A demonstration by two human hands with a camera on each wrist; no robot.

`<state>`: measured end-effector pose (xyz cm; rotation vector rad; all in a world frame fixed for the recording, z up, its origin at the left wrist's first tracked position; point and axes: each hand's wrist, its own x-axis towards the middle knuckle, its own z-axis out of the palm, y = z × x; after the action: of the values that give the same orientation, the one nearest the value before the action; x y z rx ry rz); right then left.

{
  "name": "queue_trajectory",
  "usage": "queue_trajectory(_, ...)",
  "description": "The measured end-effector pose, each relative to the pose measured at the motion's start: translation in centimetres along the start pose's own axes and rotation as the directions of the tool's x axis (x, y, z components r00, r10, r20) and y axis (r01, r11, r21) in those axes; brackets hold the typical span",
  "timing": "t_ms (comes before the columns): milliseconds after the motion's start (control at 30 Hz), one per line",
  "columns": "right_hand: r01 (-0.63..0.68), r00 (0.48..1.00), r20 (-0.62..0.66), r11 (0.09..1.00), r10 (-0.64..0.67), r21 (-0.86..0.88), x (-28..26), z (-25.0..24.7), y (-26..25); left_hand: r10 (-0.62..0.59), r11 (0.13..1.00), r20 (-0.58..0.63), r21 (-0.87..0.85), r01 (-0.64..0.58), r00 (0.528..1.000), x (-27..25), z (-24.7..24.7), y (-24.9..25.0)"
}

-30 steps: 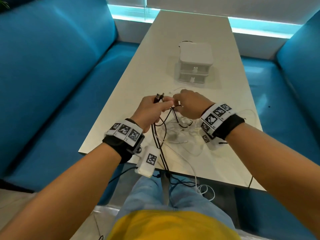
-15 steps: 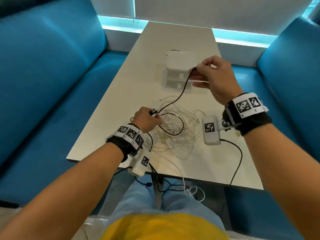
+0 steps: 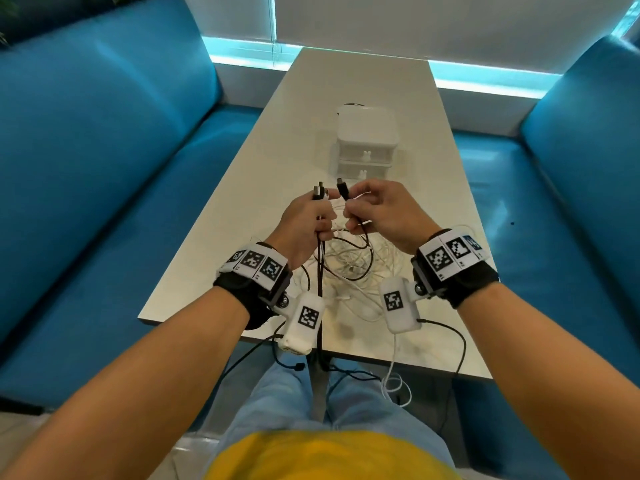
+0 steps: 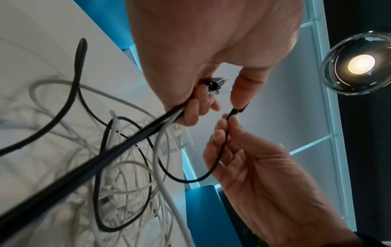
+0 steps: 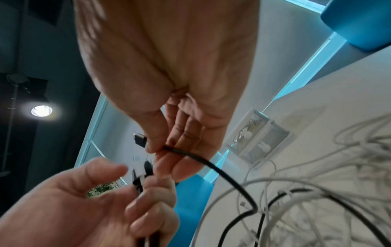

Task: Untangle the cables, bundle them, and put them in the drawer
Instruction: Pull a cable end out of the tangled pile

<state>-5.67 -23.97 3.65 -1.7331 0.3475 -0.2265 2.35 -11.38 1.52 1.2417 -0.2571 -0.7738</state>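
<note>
- My right hand (image 3: 384,211) pinches the black cable (image 5: 213,164) just behind its plug, thumb against fingertips, so the connector stands free above my knuckles.
- My left hand (image 3: 304,223) is curled round a gathered bunch of cable ends (image 3: 77,194), black and white together, plugs pointing up; their lengths hang down from my fist past the table edge.
- I hold both sets of plugs level and just beside each other, I think so the black end can join the bunch and the ends stay matched for bundling.
- From my right pinch the black cable loops down into the tangle of white cables (image 3: 349,268) lying on the table (image 3: 242,188) below my hands.
- The drawer unit (image 3: 367,147) stands beyond the pile, well apart from my hands, both drawers closed; nothing is bundled or stowed yet.
</note>
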Motion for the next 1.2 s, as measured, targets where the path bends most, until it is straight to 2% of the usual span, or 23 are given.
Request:
queue_trajectory(100, -0.042, 0.999, 0.000, 0.999, 0.042, 0.027, -0.2, 0.7, 0.2, 0.024, 1.000, 0.058, 0.001, -0.024, 0.998, -0.2, -0.1, -0.2)
queue_trajectory(267, -0.088, 0.996, 0.027, 0.996, 0.087, 0.033, -0.2, 1.2, 0.4, 0.112, 0.972, 0.068, 0.200, -0.123, 0.991, -0.3, -0.3, -0.7)
queue_trajectory(367, -0.123, 0.992, 0.035, 0.992, 0.122, 0.035, -0.3, 1.4, 0.6, 0.120, 0.966, 0.087, 0.221, -0.136, 0.989, -0.5, -0.4, -0.6)
queue_trajectory(500, -0.108, 0.993, 0.050, 0.994, 0.109, -0.015, -0.4, 1.4, 1.0, 0.120, 0.977, 0.041, 0.172, -0.125, 0.992, -0.6, 0.0, -0.1)
queue_trajectory(667, -0.030, 0.998, 0.042, 0.973, 0.041, -0.227, 0.5, 0.0, 3.2, 0.190, 0.980, -0.047, 0.076, -0.186, 0.981, -0.5, 0.5, 1.8)
queue_trajectory(733, -0.030, 0.999, 0.012, 0.953, 0.035, -0.303, 0.9, -0.6, 4.0, 0.202, 0.978, -0.018, 0.056, -0.201, 0.979, -0.7, 0.6, 2.7)
queue_trajectory(867, -0.049, 0.999, -0.033, 0.889, 0.038, -0.455, 1.6, -1.0, 5.3, 0.175, 0.962, 0.090, -0.229, -0.151, 0.980, -1.5, 1.2, 4.4)
queue_trajectory(933, -0.059, 0.998, -0.051, 0.875, 0.039, -0.481, 1.7, -1.1, 5.7, 0.152, 0.957, 0.106, -0.266, -0.119, 0.983, -1.6, 1.2, 4.8)
queue_trajectory(1033, -0.012, 0.997, -0.078, 0.907, -0.023, -0.420, 1.9, -1.0, 5.0, 0.120, 0.984, 0.094, -0.142, -0.106, 0.988, -1.2, 0.6, 4.4)
queue_trajectory(1200, 0.170, 0.975, -0.123, 0.976, -0.187, -0.137, 0.9, -0.8, 1.5, 0.011, 0.985, -0.031, 0.172, -0.005, 0.999, -0.2, -0.2, 2.1)
